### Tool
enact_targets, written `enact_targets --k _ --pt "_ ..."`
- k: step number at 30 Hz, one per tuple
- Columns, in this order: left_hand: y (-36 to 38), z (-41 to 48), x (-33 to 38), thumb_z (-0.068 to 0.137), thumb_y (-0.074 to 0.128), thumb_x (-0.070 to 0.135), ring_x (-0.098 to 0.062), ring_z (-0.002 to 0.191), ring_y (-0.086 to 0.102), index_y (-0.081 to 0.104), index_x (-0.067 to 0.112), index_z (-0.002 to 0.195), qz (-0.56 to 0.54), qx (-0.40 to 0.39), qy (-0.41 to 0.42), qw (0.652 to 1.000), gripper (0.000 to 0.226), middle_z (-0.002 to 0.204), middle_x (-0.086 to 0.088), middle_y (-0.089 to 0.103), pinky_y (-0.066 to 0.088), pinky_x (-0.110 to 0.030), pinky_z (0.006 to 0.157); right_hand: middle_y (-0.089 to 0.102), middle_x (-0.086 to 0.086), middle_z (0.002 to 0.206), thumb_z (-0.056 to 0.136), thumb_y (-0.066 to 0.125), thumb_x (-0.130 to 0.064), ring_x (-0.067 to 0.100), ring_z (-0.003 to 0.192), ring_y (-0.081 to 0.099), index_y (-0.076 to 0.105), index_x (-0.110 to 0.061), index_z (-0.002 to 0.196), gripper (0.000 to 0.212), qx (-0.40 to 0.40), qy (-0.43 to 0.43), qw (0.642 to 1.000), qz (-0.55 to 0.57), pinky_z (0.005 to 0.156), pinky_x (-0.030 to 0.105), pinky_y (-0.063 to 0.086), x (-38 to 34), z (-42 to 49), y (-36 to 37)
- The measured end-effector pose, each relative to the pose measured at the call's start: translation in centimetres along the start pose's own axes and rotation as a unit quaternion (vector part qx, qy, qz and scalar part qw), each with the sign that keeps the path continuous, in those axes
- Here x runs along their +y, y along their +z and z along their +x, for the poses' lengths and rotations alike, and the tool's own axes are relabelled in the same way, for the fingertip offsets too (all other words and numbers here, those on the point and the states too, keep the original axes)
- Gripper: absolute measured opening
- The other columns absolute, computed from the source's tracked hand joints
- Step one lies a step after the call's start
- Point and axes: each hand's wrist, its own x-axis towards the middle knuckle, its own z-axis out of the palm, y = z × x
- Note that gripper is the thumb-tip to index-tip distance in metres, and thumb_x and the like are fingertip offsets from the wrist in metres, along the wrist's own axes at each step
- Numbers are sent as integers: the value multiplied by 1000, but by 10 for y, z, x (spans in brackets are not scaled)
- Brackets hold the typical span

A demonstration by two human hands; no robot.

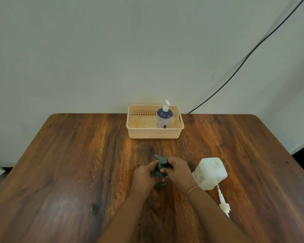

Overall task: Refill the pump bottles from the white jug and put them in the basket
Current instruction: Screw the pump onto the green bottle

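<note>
Looking down from the head view: both hands meet on a dark green bottle [158, 173] standing upright on the table [77, 172], centre front.

Left hand [145, 174]: grip closed round the bottle body from the left, fingers wrapped, thumb toward the neck.

Right hand [177, 170]: grip closed on the pump collar at the bottle neck, fingertips [163, 170] pinched just under the teal pump head [161, 159]. Spout points up-left, away from the person. A thin pink band [192, 190] sits on the right wrist.

Bottle's lower half is mostly hidden by the hands; fill level cannot be told. Whether the pump is threaded on or loose cannot be told either.

White jug [210, 173]: on the table just right of the right hand, near it but not touching. Its round opening faces up, no cap on it. Label on its left face, text too small to read.

White pump [224, 203]: lying flat on the table with its tube, running from beside the jug's near corner toward the front right.

Basket [154, 134]: peach, perforated walls, at the table's far edge against the wall, well apart from the hands. 1 bottle inside: blue bottle [164, 119] with a white pump, upright in the right half. Left half holds only a small, indistinct spot on the floor.

Black cable [253, 50] runs diagonally down the wall to the table's far right corner.
</note>
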Motion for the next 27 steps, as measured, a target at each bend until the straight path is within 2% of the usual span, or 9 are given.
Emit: enact_targets --k 5,10,14,15,17,19,21,23,27 --pt "-3 -1 -6 75 73 14 -12 114 56 54 24 128 -24 -5 -11 1000 57 125 1 63 45 -24 97 50 -14 82 71 77 -19 6 78 51 54 -22 83 27 29 43 999 3 56 9 38 5 2 10" --pt "-1 -1 -3 78 66 8 -14 112 58 54 25 128 -6 8 -7 1000 54 121 -1 65 45 -27 99 47 -7 128 74 73 -15 13 118 43 46 -19 127 59 -12 21 1000 14 102 30 41 11 -11 17" --pt "-2 1 -2 77 67 7 -16 120 53 55 23 127 -21 6 -16 1000 54 128 -1 61 43 -34 105 64 -9 103 73 74 -16 5 97 55 63 -29 83 20 139 53 988 50 82 22 45 13 -36 30" --pt "-1 1 -3 78 67 8 -16 122 52 54 23 128 -17 4 -20 1000 55 130 -1 59 42 -34 106 63 -11 106 71 76 -17 5 103 54 62 -30 79 21 168 67 982 52 87 24 46 14 -40 32" --pt "0 2 -3 78 67 10 -16 120 53 53 25 129 -4 1 -21 1000 54 129 0 60 42 -34 106 49 -13 128 72 74 -8 7 124 40 59 -26 110 45 145 62 985 74 107 30 34 14 -39 34" --pt "-2 4 -1 79 66 10 -15 118 54 54 25 128 -3 4 -17 1000 52 126 0 62 43 -33 105 43 -5 140 77 66 3 12 133 34 45 -18 132 63 82 46 989 112 114 35 28 8 -32 35" --pt "-2 3 -1 79 67 11 -16 118 55 54 25 128 -3 5 -20 1000 52 125 0 63 44 -34 104 54 3 134 80 62 3 16 127 45 54 -15 126 50 104 65 986 114 107 28 37 10 -30 38" --pt "0 1 -2 77 70 15 -17 120 53 52 25 130 10 2 -30 1000 56 127 -1 61 44 -35 105 68 2 114 80 66 -4 14 114 57 69 -17 102 26 171 95 974 110 90 12 42 16 -36 39" --pt "-2 2 1 75 71 13 -16 114 56 55 26 126 0 4 -22 1000 55 123 -2 64 46 -32 101 63 -3 119 81 64 -2 15 108 59 60 -18 121 43 147 66 980 119 95 32 50 5 -29 29"
